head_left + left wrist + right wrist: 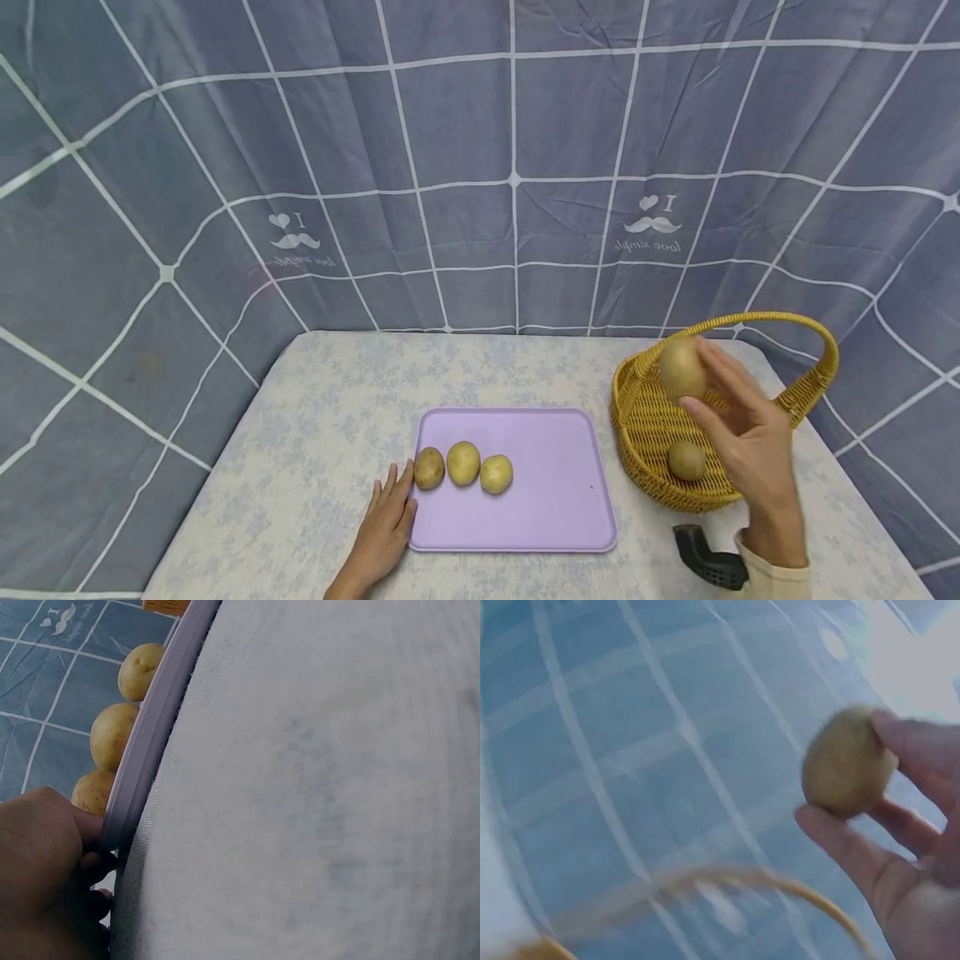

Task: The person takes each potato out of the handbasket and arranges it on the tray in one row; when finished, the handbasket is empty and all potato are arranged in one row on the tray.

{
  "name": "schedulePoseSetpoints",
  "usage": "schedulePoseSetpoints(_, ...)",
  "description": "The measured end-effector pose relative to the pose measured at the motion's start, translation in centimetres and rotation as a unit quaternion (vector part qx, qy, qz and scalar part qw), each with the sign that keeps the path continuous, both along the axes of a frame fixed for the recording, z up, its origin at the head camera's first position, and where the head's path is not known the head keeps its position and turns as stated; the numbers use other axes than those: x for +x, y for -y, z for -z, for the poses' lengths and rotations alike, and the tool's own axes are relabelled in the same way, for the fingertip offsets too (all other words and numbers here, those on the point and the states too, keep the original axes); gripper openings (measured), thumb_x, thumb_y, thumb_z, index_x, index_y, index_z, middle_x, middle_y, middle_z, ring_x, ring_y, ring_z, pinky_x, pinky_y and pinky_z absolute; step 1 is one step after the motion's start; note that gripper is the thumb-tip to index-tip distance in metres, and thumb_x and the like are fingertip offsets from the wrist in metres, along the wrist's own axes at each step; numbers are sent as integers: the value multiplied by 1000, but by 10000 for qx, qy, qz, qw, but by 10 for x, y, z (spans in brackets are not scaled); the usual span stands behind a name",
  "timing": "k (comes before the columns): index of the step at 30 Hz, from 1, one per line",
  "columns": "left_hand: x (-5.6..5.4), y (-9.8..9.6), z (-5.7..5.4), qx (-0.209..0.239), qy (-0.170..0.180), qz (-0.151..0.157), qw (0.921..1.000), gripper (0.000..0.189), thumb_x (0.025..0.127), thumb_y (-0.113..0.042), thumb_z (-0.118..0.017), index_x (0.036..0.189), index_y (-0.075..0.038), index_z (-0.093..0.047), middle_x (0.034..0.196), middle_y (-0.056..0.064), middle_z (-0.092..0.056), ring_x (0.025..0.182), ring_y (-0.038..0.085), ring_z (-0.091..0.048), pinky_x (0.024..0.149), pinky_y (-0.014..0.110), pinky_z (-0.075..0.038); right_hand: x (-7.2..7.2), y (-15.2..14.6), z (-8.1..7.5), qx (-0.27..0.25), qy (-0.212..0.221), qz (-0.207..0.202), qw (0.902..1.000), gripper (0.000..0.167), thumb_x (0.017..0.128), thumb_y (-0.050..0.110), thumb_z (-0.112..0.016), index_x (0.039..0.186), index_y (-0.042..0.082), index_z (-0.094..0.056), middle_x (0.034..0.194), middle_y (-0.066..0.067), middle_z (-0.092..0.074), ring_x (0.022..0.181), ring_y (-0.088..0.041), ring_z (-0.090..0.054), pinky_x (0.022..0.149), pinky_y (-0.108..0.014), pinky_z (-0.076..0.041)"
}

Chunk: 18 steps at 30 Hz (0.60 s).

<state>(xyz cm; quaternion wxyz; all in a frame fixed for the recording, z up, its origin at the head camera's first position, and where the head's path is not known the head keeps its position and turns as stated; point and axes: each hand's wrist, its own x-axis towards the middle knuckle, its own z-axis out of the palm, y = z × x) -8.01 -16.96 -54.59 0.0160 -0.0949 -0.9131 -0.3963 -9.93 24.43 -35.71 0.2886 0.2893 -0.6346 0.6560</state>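
Observation:
My right hand pinches a potato between thumb and fingers, up over the yellow woven basket. In the right wrist view the held potato shows pale brown and rounded. Another potato lies inside the basket. My left hand rests by the left edge of the lilac tray, fingers stretched out on the table and touching its rim. Three potatoes sit in a row on the tray: a browner one closest to that hand, then a middle potato and a right-hand potato.
The basket's tall arched handle rises beside my right hand. A black curved object lies near my right wrist. The table has a pale patterned cloth, and a blue-grey checked curtain hangs behind it and at both sides.

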Motion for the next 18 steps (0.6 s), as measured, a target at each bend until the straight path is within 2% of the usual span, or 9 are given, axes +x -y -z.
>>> schedulePoseSetpoints(2, 0, 0, 0, 0, 17, -5, 10000, 52, 102, -13, -43, 150, 0, -25, 154, 18, -29, 145, 40, -10, 117, 53, 4, -4, 25, 13, 554, 316, 102, 9979, 58, 77, -28, -59, 132, -17, -45, 143, -24, -44, 126, -18, -51, 89, -23, -53)
schedulePoseSetpoints(4, 0, -1, -1, 28, 30, 6, 10000, 52, 102, -14, -43, 150, 0, -26, 154, 18, -28, 145, 40, -10, 117, 53, 4, -10, 48, 31, 1091, 757, 288, 9907, 57, 80, -20, -63, 134, -9, -50, 143, -22, -44, 127, -17, -51, 86, -22, -54)
schedulePoseSetpoints(7, -1, -1, -1, 34, 20, 12, 10000, 52, 102, -14, -43, 150, 0, -26, 153, 18, -29, 145, 40, -11, 117, 54, 3, -20, 76, 65, 1657, 1410, 330, 9755, 53, 85, -3, -69, 135, 0, -53, 144, -21, -44, 128, -27, -49, 84, -24, -55)
schedulePoseSetpoints(10, -1, -2, 0, 18, 0, 14, 10000, 52, 102, -14, -43, 150, 0, -26, 153, 18, -29, 145, 39, -11, 117, 53, 3, -27, 94, 97, 2239, 1854, 498, 9555, 51, 85, 6, -72, 133, 4, -56, 141, -22, -47, 124, -37, -51, 83, -28, -56)
schedulePoseSetpoints(13, 0, -1, 1, 18, -13, 13, 10000, 52, 102, -14, -43, 150, 0, -26, 153, 19, -29, 145, 40, -11, 118, 49, 6, -29, 106, 121, 2869, 2105, 765, 9314, 50, 83, 6, -74, 130, 5, -59, 137, -22, -52, 121, -40, -53, 85, -34, -56)
schedulePoseSetpoints(18, 1, 0, 2, 42, -67, 3, 10000, 52, 103, -15, -43, 149, 1, -27, 153, 19, -29, 144, 41, -12, 119, 39, 11, -25, 116, 141, 3688, 2304, 985, 8951, 49, 83, 10, -74, 130, 5, -60, 132, -21, -55, 118, -40, -55, 93, -48, -52)
